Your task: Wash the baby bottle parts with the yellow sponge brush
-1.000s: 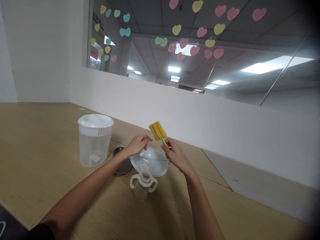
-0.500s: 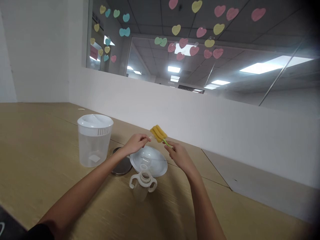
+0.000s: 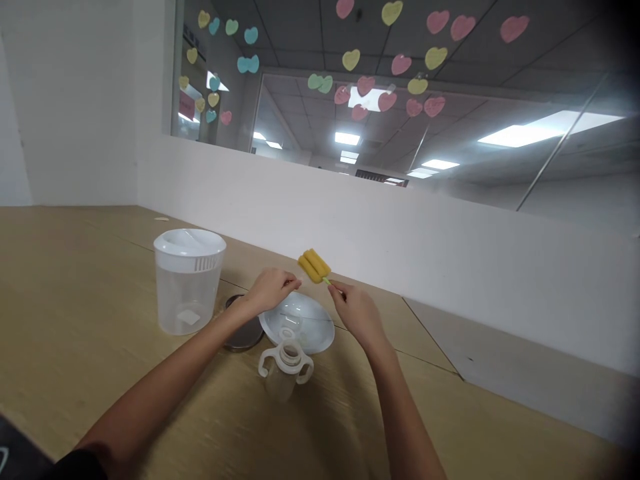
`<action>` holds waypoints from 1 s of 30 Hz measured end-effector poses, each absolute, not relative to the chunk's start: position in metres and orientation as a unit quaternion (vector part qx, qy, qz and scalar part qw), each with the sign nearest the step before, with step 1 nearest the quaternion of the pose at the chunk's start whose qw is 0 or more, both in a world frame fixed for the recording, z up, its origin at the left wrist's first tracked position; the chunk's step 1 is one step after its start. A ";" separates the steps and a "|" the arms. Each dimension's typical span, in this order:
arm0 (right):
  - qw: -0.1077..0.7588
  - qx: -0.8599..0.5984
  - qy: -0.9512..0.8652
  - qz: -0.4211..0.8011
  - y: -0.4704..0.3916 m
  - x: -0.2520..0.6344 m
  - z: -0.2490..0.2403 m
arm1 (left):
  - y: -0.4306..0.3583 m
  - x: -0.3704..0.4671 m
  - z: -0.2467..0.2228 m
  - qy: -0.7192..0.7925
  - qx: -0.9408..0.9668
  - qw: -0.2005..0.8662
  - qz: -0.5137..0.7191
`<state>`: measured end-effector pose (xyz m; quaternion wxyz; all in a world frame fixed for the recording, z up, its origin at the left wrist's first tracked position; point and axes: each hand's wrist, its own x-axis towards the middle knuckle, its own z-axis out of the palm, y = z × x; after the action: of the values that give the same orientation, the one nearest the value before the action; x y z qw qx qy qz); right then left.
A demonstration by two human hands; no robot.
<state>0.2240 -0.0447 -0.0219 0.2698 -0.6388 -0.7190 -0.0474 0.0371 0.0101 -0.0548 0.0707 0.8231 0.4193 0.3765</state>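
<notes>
A yellow sponge brush (image 3: 314,265) is held up by its short green handle in my right hand (image 3: 359,313), its head tilted up and to the left. My left hand (image 3: 274,290) is closed in a pinch just left of the sponge; what its fingers hold, if anything, is too small to make out. Below both hands lies a white bowl (image 3: 317,327) with a clear piece in it. Nearer to me stands a bottle with two handles (image 3: 284,373), its top uncovered.
A clear bucket with a white lid (image 3: 190,287) stands to the left of my left forearm. Between it and the bowl lies a dark round plate (image 3: 245,335), partly behind my left wrist. A white wall (image 3: 350,220) rises behind the table.
The sponge has turned a little and shifted slightly left. My right hand's fingers have closed further up the handle. The thin piece seen at my left fingertips no longer shows clearly.
</notes>
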 end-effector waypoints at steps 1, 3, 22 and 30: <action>0.269 -0.647 -0.710 -0.064 -0.045 0.224 -0.022 | 0.009 0.038 -0.054 0.421 0.825 0.057 0.372; 0.270 -0.633 -0.723 -0.061 -0.046 0.223 -0.022 | 0.006 0.039 -0.052 0.423 0.827 0.032 0.369; 0.175 -0.592 -0.784 0.069 -0.052 0.220 -0.023 | 0.014 0.037 -0.054 0.376 0.771 0.122 0.499; 0.224 -0.584 -0.778 0.058 -0.054 0.220 -0.020 | 0.016 0.038 -0.056 0.334 0.778 0.178 0.501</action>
<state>0.2201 -0.0542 -0.0196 0.2236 -0.5837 -0.7784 0.0576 0.0379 0.0156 -0.0561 0.1784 0.7782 0.3337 0.5012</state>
